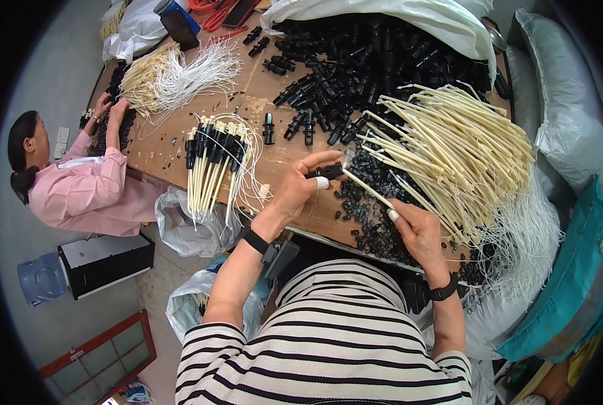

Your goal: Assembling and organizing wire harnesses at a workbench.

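Observation:
My left hand (pixel 300 187) is closed around a black plastic fitting (pixel 331 171) above the table's front edge. In my right hand (pixel 417 235), the fingers pinch a thin cream-coloured tube (pixel 367 186), whose far end meets the fitting. How deep the tube sits in it, I cannot tell. Both thumbs have white coverings. Beneath the tube lies a spread of small black pieces (pixel 363 216). To the right, a large bundle of cream tubes with white cords (pixel 456 162) rests on the table. Left of my hands lies a bunch of tubes fitted with black fittings (pixel 215 152).
A heap of loose black fittings (pixel 382 61) spills from a white sack (pixel 443 17) at the back. Cream tubes and white cords (pixel 193 71) lie far left, where a co-worker in pink (pixel 89 182) handles dark pieces. Stuffed sacks (pixel 571 88) line the right side.

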`<state>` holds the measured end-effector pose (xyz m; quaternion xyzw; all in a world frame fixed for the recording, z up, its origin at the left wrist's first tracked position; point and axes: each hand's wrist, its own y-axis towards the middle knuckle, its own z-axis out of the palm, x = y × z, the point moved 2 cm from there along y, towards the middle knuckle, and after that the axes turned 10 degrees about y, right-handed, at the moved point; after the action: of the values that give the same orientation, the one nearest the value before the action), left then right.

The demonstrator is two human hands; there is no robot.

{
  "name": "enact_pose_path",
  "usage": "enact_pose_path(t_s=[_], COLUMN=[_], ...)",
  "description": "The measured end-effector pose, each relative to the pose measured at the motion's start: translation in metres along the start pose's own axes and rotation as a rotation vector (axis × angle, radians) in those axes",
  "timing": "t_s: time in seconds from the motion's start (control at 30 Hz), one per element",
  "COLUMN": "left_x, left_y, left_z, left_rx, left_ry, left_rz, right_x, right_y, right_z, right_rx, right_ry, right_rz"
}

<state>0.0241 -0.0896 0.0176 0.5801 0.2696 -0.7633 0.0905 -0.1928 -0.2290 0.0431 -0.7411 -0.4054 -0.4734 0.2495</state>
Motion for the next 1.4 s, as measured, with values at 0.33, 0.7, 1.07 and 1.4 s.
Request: enact_pose_path(t_s=[0.33,0.7,1.07,1.4], left_x=[0.004,-0.028,0.002,0.003], left_y=[-0.002,-0.014,-0.019,-0.014], left_z=[0.026,0.044,0.023,0.044], left_rx=[0.144,-0.157,-0.171,-0.059], left_ry=[1.232,1.266,1.309,0.454], left_rz=[0.685,0.856,0.593,0.015], right_x=[0.029,0.038,-0.009,0.013], right_y=[0.001,0.012,0.008,0.006], right_z=[0.003,-0.006,-0.015,0.042], right_rx=[-0.028,-0.172,-0.136,-0.003], right_ry=[-0.554,-0.678,0.431,-0.078], right_rz=[-0.243,-0.414,0.083,-0.265])
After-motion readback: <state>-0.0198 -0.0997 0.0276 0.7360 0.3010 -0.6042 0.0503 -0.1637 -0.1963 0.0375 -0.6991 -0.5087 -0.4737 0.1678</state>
